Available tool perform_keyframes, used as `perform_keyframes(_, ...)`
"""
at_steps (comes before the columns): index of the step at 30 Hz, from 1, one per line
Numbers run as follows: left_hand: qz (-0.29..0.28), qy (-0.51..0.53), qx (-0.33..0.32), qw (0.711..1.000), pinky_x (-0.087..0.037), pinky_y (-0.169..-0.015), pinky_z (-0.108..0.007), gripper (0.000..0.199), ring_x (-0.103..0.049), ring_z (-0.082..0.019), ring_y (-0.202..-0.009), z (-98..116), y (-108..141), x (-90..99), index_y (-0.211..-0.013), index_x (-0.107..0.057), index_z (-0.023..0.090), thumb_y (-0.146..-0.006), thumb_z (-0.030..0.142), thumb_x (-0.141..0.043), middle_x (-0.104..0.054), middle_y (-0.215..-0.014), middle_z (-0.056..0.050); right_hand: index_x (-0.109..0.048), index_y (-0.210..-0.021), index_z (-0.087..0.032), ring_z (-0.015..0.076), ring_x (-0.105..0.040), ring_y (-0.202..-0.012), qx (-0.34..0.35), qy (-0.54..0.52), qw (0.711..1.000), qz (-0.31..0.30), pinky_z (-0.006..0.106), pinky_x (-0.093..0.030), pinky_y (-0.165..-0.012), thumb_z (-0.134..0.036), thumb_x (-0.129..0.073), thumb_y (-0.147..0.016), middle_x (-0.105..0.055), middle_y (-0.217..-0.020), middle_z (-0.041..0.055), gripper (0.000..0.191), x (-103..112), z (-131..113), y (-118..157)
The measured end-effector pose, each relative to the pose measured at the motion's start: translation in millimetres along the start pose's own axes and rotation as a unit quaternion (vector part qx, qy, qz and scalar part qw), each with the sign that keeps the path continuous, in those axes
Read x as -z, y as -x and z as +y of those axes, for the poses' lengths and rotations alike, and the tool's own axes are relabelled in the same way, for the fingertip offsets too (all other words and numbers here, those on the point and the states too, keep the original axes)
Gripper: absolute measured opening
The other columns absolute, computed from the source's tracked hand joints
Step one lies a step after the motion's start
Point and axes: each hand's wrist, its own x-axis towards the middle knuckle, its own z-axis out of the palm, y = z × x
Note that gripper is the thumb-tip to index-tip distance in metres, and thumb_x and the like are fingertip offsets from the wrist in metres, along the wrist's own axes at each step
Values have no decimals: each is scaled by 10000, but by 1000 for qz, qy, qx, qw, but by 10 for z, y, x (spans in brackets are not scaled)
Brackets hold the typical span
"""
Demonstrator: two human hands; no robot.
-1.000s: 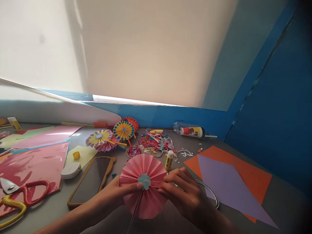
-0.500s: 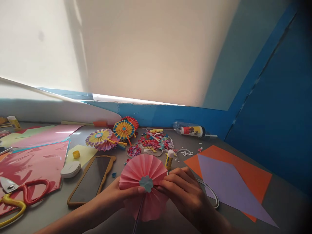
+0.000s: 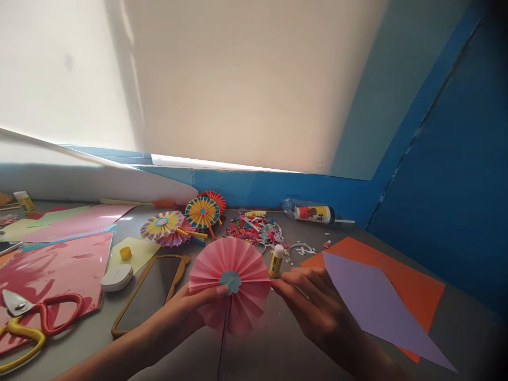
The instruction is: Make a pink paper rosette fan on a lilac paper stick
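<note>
A round pleated pink paper fan (image 3: 238, 256) with a pale blue flower-shaped paper piece (image 3: 230, 282) at its middle is held up before me. My left hand (image 3: 202, 300) grips it from the left, thumb on the front by the flower and fingers behind. At the fan's right edge, my right hand (image 3: 313, 301) has its fingers bent together, fingertips against the rim; something small and white shows there, too small to name. A thin dark line runs down below the fan; I cannot tell if it is a stick. A glue stick (image 3: 276, 261) stands upright just behind the right fingers.
Left: scissors (image 3: 35, 317), phone (image 3: 151, 293), white case (image 3: 117, 278), yellow cap (image 3: 125, 253), pink sheets in clear film (image 3: 59, 270). Behind: finished paper fans (image 3: 202, 211), paper scraps (image 3: 254, 230), a bottle (image 3: 313, 213). Right: purple paper (image 3: 377, 301) over orange paper (image 3: 420, 286).
The fan has risen slightly and moved left with my left hand. My right hand has shifted outward from near the flower to the fan's rim. The white ring beside it no longer shows.
</note>
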Motion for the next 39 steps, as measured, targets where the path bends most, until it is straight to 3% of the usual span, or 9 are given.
perform_keyframes(7, -4, 6, -2, 1000, -528, -840, -375, 413, -613, -297, -1095, 2, -32, 26, -1193, -619, 166, -799, 269, -689, -666, -1189, -106, -595, -1106, -188, 208, -536, -934, -72, -163, 983, 30, 360, -425, -785, -53, -576, -870, -562, -1012, 88, 272, -14, 21, -29)
perform_keyframes(13, -43, 29, 25, 998, -508, -872, -372, 348, -638, -288, -1051, -56, -21, 10, -1108, -679, 167, -773, 249, -722, -715, -1088, -93, -646, -951, -186, 206, -534, -898, -70, -178, 979, 68, 370, -446, -787, -21, -598, -839, -561, -948, 76, 205, -49, -95, -82)
perform_keyframes(17, -19, -1, 12, 1000, -515, -843, -378, 348, -649, -287, -1020, -36, 8, -13, -1113, -674, 172, -775, 231, -725, -712, -1092, -95, -663, -890, -196, 207, -528, -859, -49, -129, 984, 111, 352, -441, -746, 9, -584, -827, -584, -854, 56, 228, -17, -123, -67)
perform_keyframes(20, -19, -18, -10, 1000, -516, -833, -378, 366, -639, -292, -1039, 1, 18, -20, -1148, -652, 155, -795, 237, -705, -699, -1116, -116, -676, -959, -229, 213, -547, -934, -89, -183, 975, 89, 337, -469, -780, -104, -589, -873, -575, -971, 66, 175, 8, -93, -41)
perform_keyframes(24, -16, -11, -4, 1000, -516, -848, -389, 419, -637, -296, -1047, -9, -11, 31, -1162, -633, 144, -772, 262, -727, -688, -1138, -128, -637, -1074, -262, 172, -588, -920, -201, -322, 925, 20, 277, -509, -759, -168, -533, -924, -584, -997, 44, 205, 7, -40, -53)
perform_keyframes(27, 0, -15, 19, 1000, -506, -878, -381, 458, -650, -286, -1028, -35, -25, 58, -1144, -642, 141, -722, 259, -772, -703, -1107, -122, -646, -1027, -246, 171, -588, -888, -182, -353, 918, 2, 297, -501, -786, -134, -595, -885, -622, -935, 26, 188, -16, -21, -80)
perform_keyframes(31, -20, -20, 19, 999, -502, -880, -341, 392, -657, -266, -1016, -17, 7, 0, -1108, -673, 153, -738, 253, -759, -712, -1090, -107, -649, -1001, -206, 177, -553, -825, -104, -286, 952, 40, 331, -471, -757, -59, -618, -849, -635, -837, 26, 214, -32, -18, -70)
perform_keyframes(35, -17, -33, 28, 999, -521, -824, -313, 390, -670, -267, -982, -20, 17, -52, -1075, -696, 155, -710, 263, -781, -723, -1061, -104, -648, -952, -161, 196, -530, -852, -37, -138, 988, 66, 339, -418, -730, 23, -552, -841, -638, -820, 52, 235, -7, -53, -43)
perform_keyframes(39, 1, -64, 34, 997, -530, -777, -314, 450, -666, -292, -978, -100, -38, -4, -1083, -694, 153, -673, 300, -804, -729, -1045, -98, -639, -864, -145, 180, -533, -816, 3, -31, 996, 84, 332, -378, -720, 51, -532, -826, -639, -789, 45, 226, 9, -101, -54)
